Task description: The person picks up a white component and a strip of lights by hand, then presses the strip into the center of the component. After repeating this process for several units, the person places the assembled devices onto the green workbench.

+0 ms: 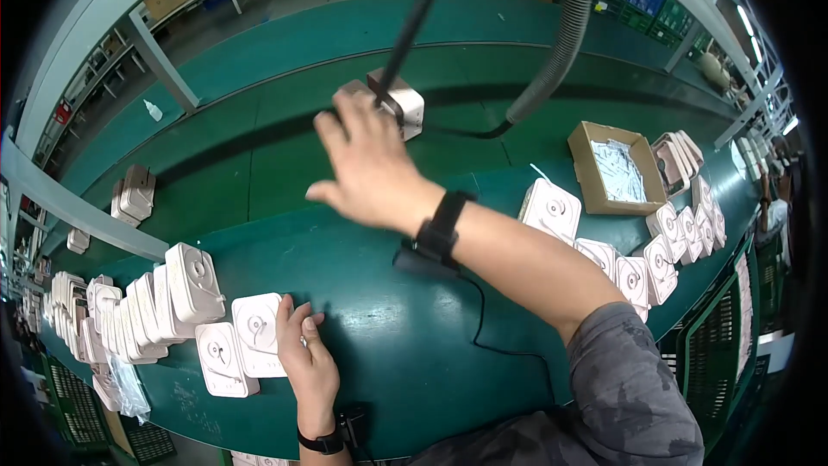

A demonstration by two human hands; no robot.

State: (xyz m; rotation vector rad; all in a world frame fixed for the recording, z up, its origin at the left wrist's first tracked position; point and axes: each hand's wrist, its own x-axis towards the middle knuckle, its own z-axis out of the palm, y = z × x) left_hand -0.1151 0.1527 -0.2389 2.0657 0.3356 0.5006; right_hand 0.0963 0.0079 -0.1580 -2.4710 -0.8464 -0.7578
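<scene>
My right hand (371,160) reaches out over the far green strip with its fingers spread. Just beyond its fingertips are white and brown box-shaped housings (412,112), partly covered by the hand and by a dark hanging cord (418,22). Whether the fingers touch any of these I cannot tell. My left hand (309,358) is low on the near green table, its fingers loosely extended along the right edge of a white square housing (256,328) with a round fitting on its face. A similar white housing (222,362) lies beside that one on the left.
Stacked white housings (151,315) line the left, with more housings (660,263) at the right. A cardboard box (595,181) of small silvery packets sits at the back right. One grey corrugated hose (565,43) hangs overhead. A black cable (479,328) crosses the table.
</scene>
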